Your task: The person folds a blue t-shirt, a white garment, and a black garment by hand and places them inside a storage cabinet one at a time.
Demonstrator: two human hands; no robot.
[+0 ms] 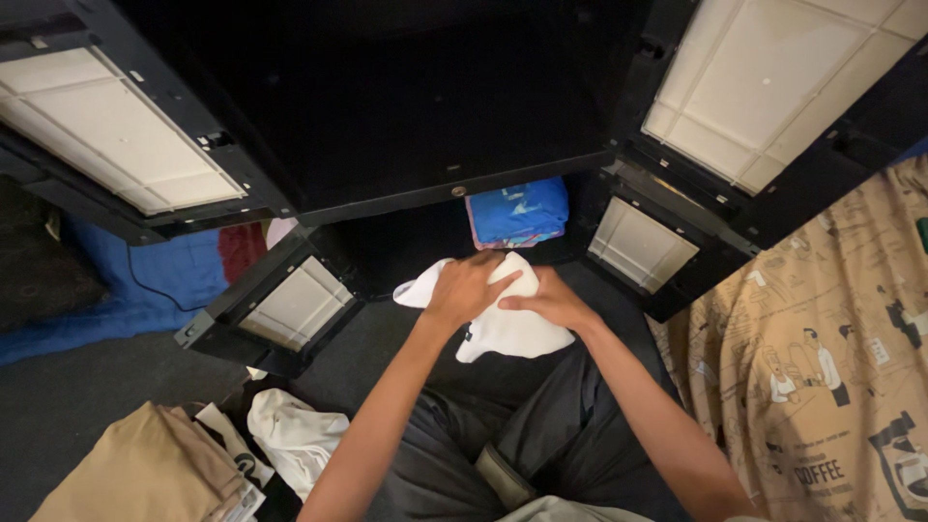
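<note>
A white garment point(510, 327) lies bunched in front of me at the mouth of a black cabinet's lower compartment point(406, 242). My left hand point(469, 287) grips its upper part, fingers curled over the cloth. My right hand point(548, 300) presses on it from the right, fingers pointing left and touching the left hand. Behind the garment, inside the compartment, sits a folded blue cloth point(517, 211) with a pink layer under it. My arms reach forward over my dark trousers point(541, 435).
The cabinet's upper doors point(116, 135) and lower doors point(295, 304) stand open, white panels showing. A tan garment point(145, 474) and a white garment point(290, 435) lie on the dark floor at lower left. A beige printed sheet point(822, 358) covers the right. Blue fabric point(164, 280) lies at left.
</note>
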